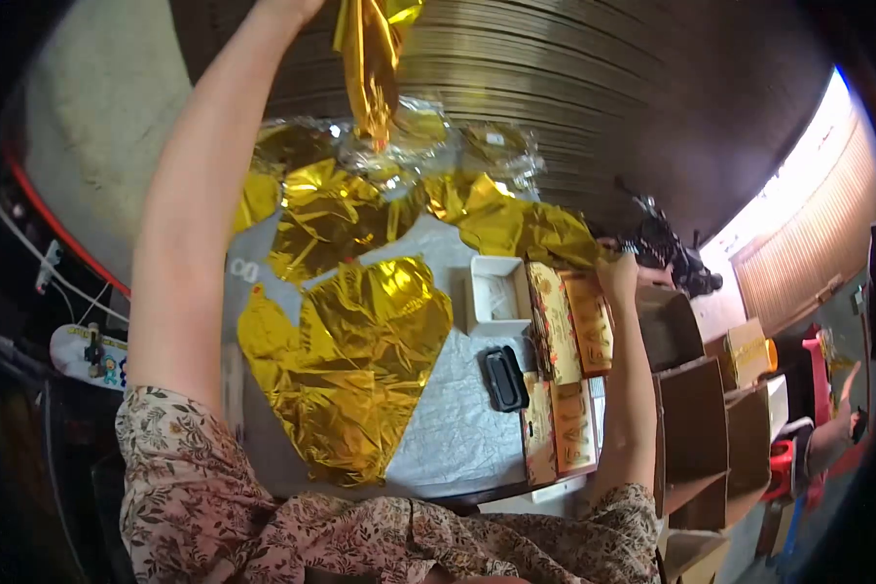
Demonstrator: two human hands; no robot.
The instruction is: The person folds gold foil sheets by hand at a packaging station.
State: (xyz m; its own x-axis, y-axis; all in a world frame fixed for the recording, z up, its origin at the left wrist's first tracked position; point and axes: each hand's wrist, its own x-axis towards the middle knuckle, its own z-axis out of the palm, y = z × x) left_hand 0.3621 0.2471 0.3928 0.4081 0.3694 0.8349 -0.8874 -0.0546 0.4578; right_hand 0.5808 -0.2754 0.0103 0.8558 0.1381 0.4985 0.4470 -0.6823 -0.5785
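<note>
at the surface, foil sheets spread out under the head camera.

- left hand: at the top edge of the view, mostly cropped. i cannot tell whether its fingers are closed. the hanging gold foil is just beside it, upright, lower tip over the clear plastic wrap.
- right hand: at the far right, by the end of the crumpled gold foil. contact likely; fingers too small and blurred for me to confirm a grip.
- near me, the large gold foil lies flat and creased, no hand on it. another, the rumpled gold foil, lies beyond it.
- right of these: open white box, black case just on its near side, patterned box next to the white box. cardboard boxes are off to the right of the surface.
- progress, my judgement: one foil is raised, several are laid out, all look uninflated. finished and unfinished pieces cannot be told apart from this view.
</note>
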